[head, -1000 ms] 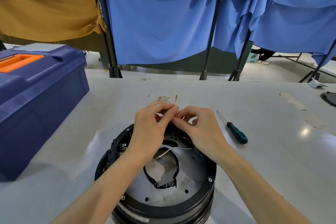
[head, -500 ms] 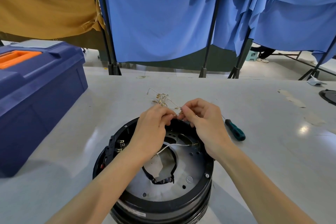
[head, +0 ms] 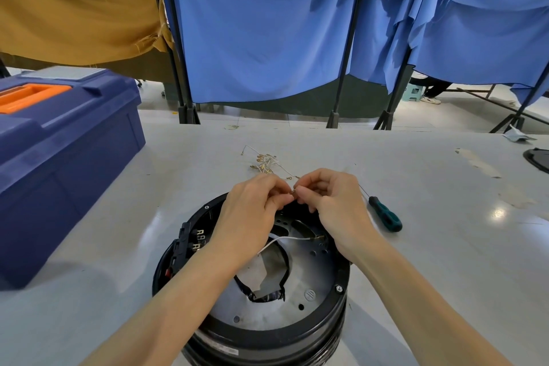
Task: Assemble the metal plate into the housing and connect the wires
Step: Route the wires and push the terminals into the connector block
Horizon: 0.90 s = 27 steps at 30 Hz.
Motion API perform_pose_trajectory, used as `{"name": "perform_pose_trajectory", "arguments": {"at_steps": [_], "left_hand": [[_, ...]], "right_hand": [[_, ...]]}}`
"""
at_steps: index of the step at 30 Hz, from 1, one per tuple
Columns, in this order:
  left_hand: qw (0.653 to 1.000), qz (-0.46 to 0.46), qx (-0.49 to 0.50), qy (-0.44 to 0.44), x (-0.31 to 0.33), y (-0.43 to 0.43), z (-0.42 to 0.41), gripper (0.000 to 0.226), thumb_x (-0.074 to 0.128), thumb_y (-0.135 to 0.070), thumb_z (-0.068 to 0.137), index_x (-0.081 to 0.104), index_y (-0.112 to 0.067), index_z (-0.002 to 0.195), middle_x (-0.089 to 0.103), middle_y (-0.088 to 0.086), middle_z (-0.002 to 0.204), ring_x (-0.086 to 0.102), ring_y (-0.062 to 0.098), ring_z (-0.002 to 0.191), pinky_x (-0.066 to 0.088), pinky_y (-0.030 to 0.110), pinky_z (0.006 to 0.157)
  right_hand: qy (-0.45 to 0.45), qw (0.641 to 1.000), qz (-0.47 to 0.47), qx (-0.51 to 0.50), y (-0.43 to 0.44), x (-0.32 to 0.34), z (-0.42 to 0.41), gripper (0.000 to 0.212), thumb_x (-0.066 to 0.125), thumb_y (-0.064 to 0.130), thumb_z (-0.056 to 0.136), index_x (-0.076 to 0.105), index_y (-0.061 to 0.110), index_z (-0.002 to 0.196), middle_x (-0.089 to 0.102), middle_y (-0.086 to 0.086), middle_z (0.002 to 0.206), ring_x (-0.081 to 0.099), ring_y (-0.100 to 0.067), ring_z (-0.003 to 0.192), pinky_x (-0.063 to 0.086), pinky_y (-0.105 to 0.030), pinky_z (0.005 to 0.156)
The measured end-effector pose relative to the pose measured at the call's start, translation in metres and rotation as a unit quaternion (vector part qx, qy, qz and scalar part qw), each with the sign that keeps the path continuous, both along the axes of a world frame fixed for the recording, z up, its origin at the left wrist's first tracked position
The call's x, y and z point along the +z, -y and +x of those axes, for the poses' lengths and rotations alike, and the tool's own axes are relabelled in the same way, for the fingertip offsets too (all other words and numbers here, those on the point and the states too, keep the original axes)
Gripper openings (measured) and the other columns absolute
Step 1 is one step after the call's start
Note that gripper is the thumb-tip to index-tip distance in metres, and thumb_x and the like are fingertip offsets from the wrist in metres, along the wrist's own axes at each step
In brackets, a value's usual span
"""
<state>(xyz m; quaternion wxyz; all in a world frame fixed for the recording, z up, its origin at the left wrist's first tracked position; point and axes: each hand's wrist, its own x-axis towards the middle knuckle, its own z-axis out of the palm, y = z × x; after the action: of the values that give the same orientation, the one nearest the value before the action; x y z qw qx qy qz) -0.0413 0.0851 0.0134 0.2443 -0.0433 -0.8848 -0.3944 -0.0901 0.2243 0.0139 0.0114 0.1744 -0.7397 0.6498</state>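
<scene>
A round black housing [head: 332,330] stands on the table in front of me, with a grey metal plate [head: 312,273] lying inside it. A white wire [head: 285,239] runs across the plate's central opening. My left hand [head: 252,211] and my right hand [head: 332,202] meet above the housing's far rim. Their fingertips pinch a small brass wire terminal [head: 294,192] between them. A loose bundle of thin wires with brass terminals [head: 264,162] lies on the table just beyond my hands.
A green-handled screwdriver [head: 384,217] lies to the right of the housing. A large blue toolbox with an orange handle [head: 59,157] sits at the left. Blue curtains on black stands [head: 267,38] close off the table's far edge. A dark round object [head: 539,157] shows at the right edge.
Both hands have stayed together over the housing's far rim, shifting slightly while working the small terminal. The wire bundle behind them is more exposed now.
</scene>
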Motion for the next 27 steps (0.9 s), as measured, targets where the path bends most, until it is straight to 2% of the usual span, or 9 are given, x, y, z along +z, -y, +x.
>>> {"name": "perform_pose_trajectory", "arguments": {"at_steps": [4, 6, 9, 12, 15, 17, 19, 23, 27], "left_hand": [[1.000, -0.005, -0.005, -0.010, -0.002, 0.001, -0.001, 0.006, 0.064, -0.014, 0.091, 0.070, -0.014, 0.092, 0.064, -0.007, 0.083, 0.059, 0.010, 0.074, 0.051, 0.036, 0.074], [1.000, -0.005, -0.012, -0.010, -0.003, 0.002, -0.002, 0.005, 0.063, -0.014, 0.092, 0.067, -0.016, 0.089, 0.059, -0.012, 0.078, 0.056, 0.007, 0.067, 0.050, 0.031, 0.069], [0.999, -0.006, -0.026, 0.029, -0.006, 0.006, -0.003, 0.010, 0.063, -0.018, 0.092, 0.063, -0.023, 0.083, 0.054, -0.013, 0.068, 0.054, 0.005, 0.060, 0.048, 0.024, 0.064], [0.993, -0.043, -0.070, 0.085, -0.009, 0.006, -0.003, 0.008, 0.065, -0.019, 0.089, 0.067, -0.019, 0.081, 0.059, -0.010, 0.064, 0.056, 0.009, 0.057, 0.046, 0.025, 0.062], [0.983, -0.061, -0.123, 0.124, -0.012, 0.003, -0.004, 0.007, 0.067, -0.018, 0.087, 0.071, -0.017, 0.081, 0.067, -0.003, 0.071, 0.060, 0.011, 0.058, 0.043, 0.017, 0.059], [0.977, -0.047, -0.149, 0.146, -0.013, 0.002, -0.004, 0.006, 0.069, -0.018, 0.086, 0.072, -0.015, 0.081, 0.068, 0.000, 0.072, 0.064, 0.011, 0.055, 0.044, 0.013, 0.058], [0.973, -0.039, -0.160, 0.158, -0.013, 0.001, -0.004, 0.005, 0.071, -0.017, 0.085, 0.073, -0.014, 0.081, 0.067, -0.004, 0.067, 0.066, 0.014, 0.055, 0.050, 0.017, 0.059], [0.974, -0.028, -0.168, 0.152, -0.012, 0.000, -0.005, 0.004, 0.072, -0.016, 0.084, 0.074, -0.016, 0.080, 0.065, -0.008, 0.065, 0.067, 0.016, 0.055, 0.047, 0.014, 0.059], [0.972, -0.036, -0.176, 0.149, -0.011, 0.000, -0.005, 0.003, 0.073, -0.015, 0.084, 0.075, -0.014, 0.083, 0.065, -0.008, 0.068, 0.067, 0.017, 0.055, 0.047, 0.013, 0.060]], "right_hand": [[0.007, 1.000, 0.005, -0.004, 0.001, 0.000, 0.000, 0.017, 0.068, -0.002, 0.085, 0.070, 0.012, 0.075, 0.069, 0.003, 0.061, 0.059, 0.001, 0.054, 0.045, -0.011, 0.053], [0.005, 1.000, 0.002, -0.003, 0.000, -0.001, -0.001, 0.018, 0.064, -0.001, 0.089, 0.072, 0.012, 0.080, 0.071, 0.000, 0.064, 0.061, -0.001, 0.058, 0.047, -0.013, 0.055], [-0.016, 1.000, 0.002, -0.024, -0.004, 0.000, -0.006, 0.020, 0.056, 0.006, 0.096, 0.073, 0.017, 0.093, 0.074, 0.001, 0.074, 0.065, -0.002, 0.068, 0.049, -0.012, 0.062], [-0.038, 0.996, 0.064, -0.038, -0.010, -0.002, -0.014, 0.021, 0.055, 0.016, 0.099, 0.072, 0.027, 0.093, 0.074, 0.009, 0.086, 0.065, 0.005, 0.084, 0.048, -0.007, 0.074], [0.032, 0.997, 0.063, -0.008, -0.011, -0.012, -0.019, 0.020, 0.054, 0.020, 0.100, 0.073, 0.022, 0.096, 0.075, 0.006, 0.094, 0.068, -0.002, 0.089, 0.052, -0.015, 0.081], [0.081, 0.995, 0.059, 0.002, -0.011, -0.018, -0.019, 0.022, 0.054, 0.023, 0.100, 0.075, 0.015, 0.099, 0.076, 0.001, 0.091, 0.071, -0.010, 0.085, 0.055, -0.021, 0.078], [0.105, 0.993, 0.055, -0.001, -0.011, -0.021, -0.019, 0.024, 0.055, 0.023, 0.099, 0.076, 0.014, 0.096, 0.077, -0.002, 0.084, 0.071, -0.013, 0.078, 0.056, -0.023, 0.073], [0.105, 0.993, 0.050, 0.000, -0.010, -0.020, -0.019, 0.026, 0.054, 0.022, 0.099, 0.078, 0.013, 0.090, 0.077, -0.005, 0.081, 0.072, -0.017, 0.077, 0.057, -0.030, 0.076], [0.108, 0.993, 0.037, 0.002, -0.010, -0.020, -0.018, 0.027, 0.055, 0.020, 0.098, 0.078, 0.014, 0.084, 0.076, -0.005, 0.078, 0.070, -0.014, 0.072, 0.056, -0.030, 0.073]]}}
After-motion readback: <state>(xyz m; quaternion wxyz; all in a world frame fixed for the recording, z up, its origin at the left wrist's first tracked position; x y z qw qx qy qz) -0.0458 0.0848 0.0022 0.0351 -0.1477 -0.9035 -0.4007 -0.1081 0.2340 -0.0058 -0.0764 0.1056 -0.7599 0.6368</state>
